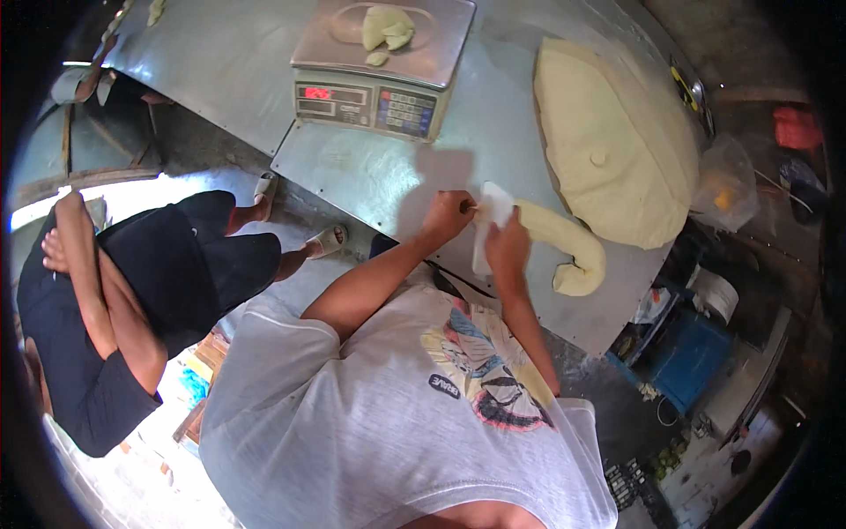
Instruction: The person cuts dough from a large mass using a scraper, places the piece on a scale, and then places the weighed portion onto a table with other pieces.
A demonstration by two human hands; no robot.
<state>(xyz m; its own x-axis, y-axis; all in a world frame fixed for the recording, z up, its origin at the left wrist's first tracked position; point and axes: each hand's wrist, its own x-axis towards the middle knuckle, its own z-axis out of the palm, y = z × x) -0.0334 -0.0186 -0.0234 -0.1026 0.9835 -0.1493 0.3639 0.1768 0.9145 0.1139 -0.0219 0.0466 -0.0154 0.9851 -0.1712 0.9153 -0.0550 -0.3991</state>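
My right hand is closed around a white dough scraper, whose flat blade sticks out past the fingers. Just left of it, my left hand has its fingers curled in a pinch near the blade's edge; whatever sits between them is too small to make out. A thick rope of pale yellow dough starts beside my right hand and bends round like a hook toward the table's near edge. Beyond it lies a large, flattened mass of the same dough.
A digital scale stands at the far side of the metal table, with dough pieces on its pan. A person in black stands at left, arms crossed. At right are a plastic bag and a blue container.
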